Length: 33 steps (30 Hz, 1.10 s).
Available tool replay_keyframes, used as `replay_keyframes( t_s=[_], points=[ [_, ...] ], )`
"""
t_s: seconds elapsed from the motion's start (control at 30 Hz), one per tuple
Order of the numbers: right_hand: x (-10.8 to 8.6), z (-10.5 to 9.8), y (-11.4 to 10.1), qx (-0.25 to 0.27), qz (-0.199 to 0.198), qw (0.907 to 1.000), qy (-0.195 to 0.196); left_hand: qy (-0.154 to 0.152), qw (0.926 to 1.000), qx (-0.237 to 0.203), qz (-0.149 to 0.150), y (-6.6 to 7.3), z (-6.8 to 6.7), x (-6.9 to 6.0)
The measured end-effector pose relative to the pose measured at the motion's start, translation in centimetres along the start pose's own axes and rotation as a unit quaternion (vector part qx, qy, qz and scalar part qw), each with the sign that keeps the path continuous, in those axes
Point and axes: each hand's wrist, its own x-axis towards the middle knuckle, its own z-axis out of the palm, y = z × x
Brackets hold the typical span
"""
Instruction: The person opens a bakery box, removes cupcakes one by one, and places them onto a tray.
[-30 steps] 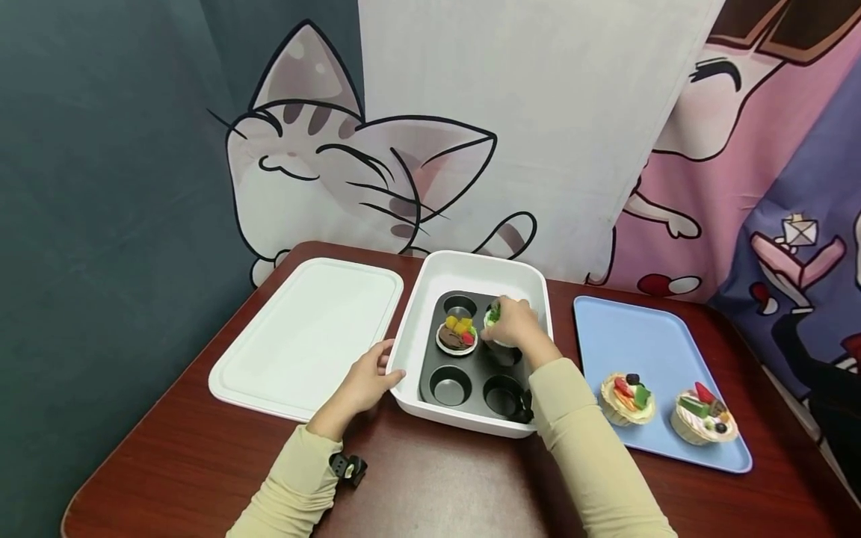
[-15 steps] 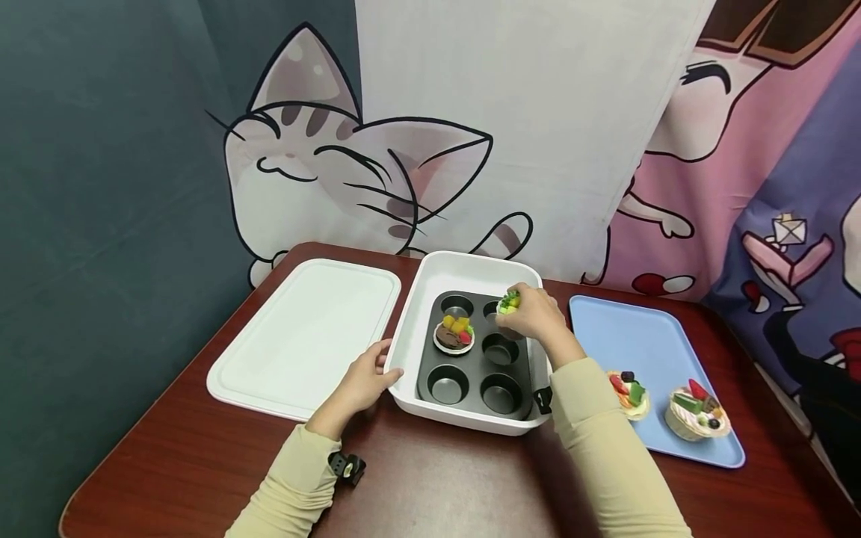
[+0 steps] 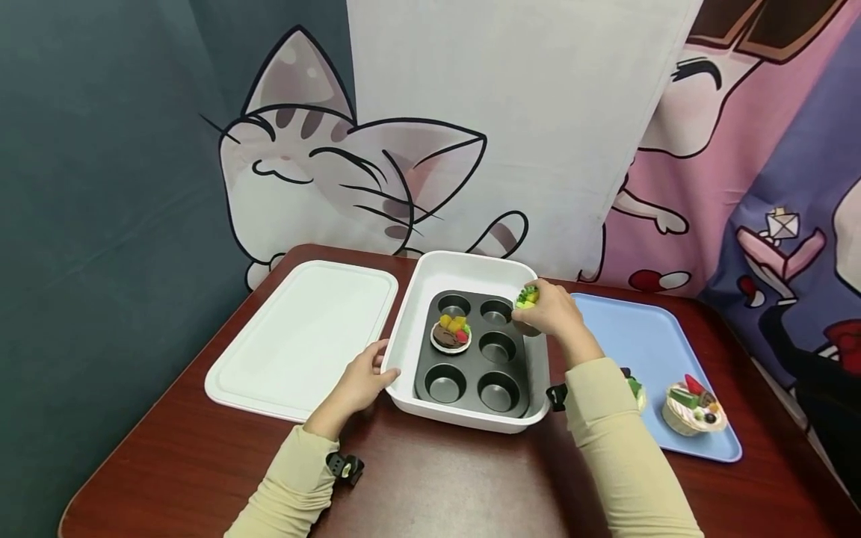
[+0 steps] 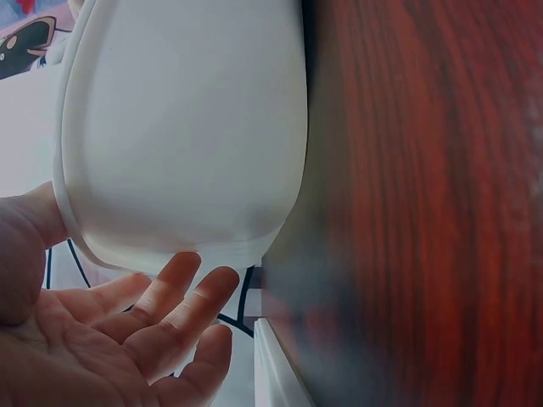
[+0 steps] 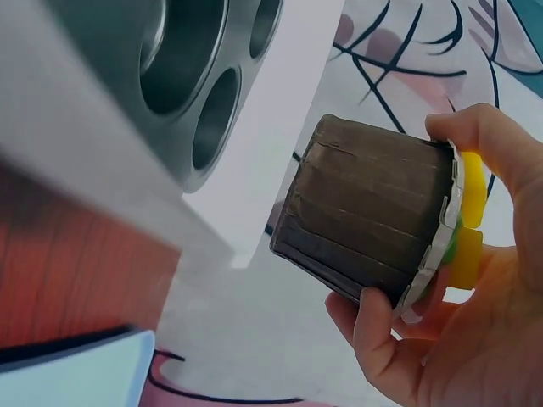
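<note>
My right hand [image 3: 557, 312] grips a toy cupcake [image 5: 365, 203] by its rim, above the right wall of the white bin [image 3: 403, 299]. In the right wrist view its brown pleated cup faces the camera, with yellow and green pieces on top. My left hand [image 3: 362, 382] holds the bin at its left front corner, thumb over the rim and fingers against the outer wall. Inside the bin lies a dark muffin tin [image 3: 471, 357] with several round cups. One tin cup holds a chocolate-topped cupcake [image 3: 451, 335] with yellow and red pieces.
To the right lies a blue tray [image 3: 639, 329] bearing a fruit-topped tart [image 3: 693, 407] and another tart [image 3: 635, 388], partly hidden by my right sleeve. A white board [image 3: 303, 336] lies left of the bin. Behind the brown table [image 3: 417, 478] hangs a cartoon cloth.
My right hand has lifted the cupcake from the tin's right side and carried it rightwards to the bin's right wall. My left hand stays on the bin.
</note>
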Motion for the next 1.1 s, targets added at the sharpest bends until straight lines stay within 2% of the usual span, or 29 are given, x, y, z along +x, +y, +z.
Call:
replay_keyframes(
  t_s=[0.5, 0.77, 1.1],
  points=[
    [-0.5, -1.3, 2.2, 0.011, 0.004, 0.9998, 0.018, 0.001, 0.9999, -0.009, 0.007, -0.1, 0.0, 0.0],
    [-0.9, -1.7, 3.2, 0.018, 0.019, 0.9996, 0.012, 0.000, 0.9998, -0.011, 0.014, -0.1, -0.1, -0.1],
    [-1.2, -2.2, 4.5, 0.013, 0.029, 0.9995, 0.009, 0.002, 1.0000, -0.002, 0.004, -0.2, 0.0, 0.0]
  ],
)
